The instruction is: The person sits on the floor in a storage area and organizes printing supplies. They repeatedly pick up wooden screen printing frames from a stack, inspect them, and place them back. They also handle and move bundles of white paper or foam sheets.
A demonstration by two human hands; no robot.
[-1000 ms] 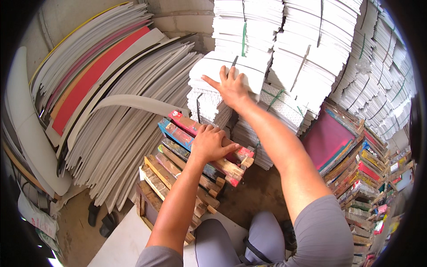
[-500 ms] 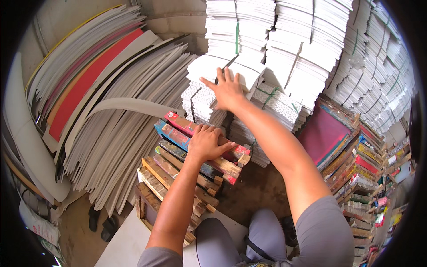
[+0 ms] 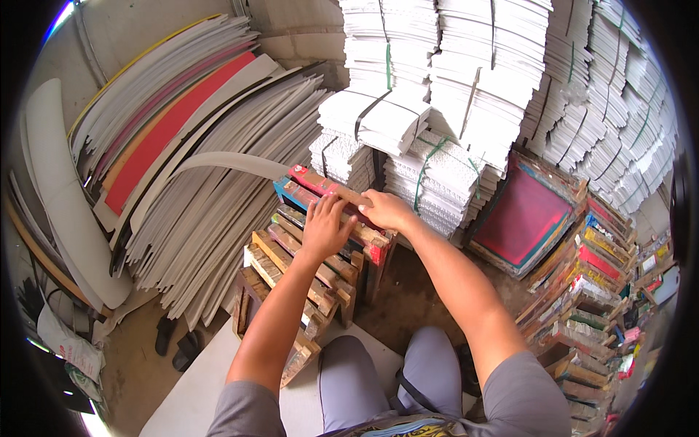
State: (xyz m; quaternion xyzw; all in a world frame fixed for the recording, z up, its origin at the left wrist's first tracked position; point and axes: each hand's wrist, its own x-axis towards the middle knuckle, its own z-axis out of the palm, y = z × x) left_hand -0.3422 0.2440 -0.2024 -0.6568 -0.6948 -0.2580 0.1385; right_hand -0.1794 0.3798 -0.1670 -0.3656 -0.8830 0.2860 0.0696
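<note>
Several wooden screen-printing frames stand upright on edge in a row before me, their paint-stained edges facing up. My right hand [image 3: 386, 212] is closed over the upper edge of the far red-painted frame [image 3: 317, 181], its thumb on the near side and most of its fingers hidden. Beside it, my left hand [image 3: 325, 227] rests on the tops of the frames next to the red one, fingers apart and slightly bent. A blue-edged frame [image 3: 290, 194] lies just left of its fingertips. Nearer to me are bare-wood frames [image 3: 280, 261].
Strapped stacks of white sheets [image 3: 480, 80] rise behind the frames, with a smaller bundle [image 3: 375, 120] in front. Large curved sheets [image 3: 211, 218] lean at left. At right stand a pink-meshed screen frame [image 3: 520, 215] and rows of more frames [image 3: 582, 320]. Dark slippers [image 3: 187, 349] lie on the floor.
My right hand has come down from the white bundle to the red frame and closed on its edge. My left hand has loosened, its fingers now more spread on the frames.
</note>
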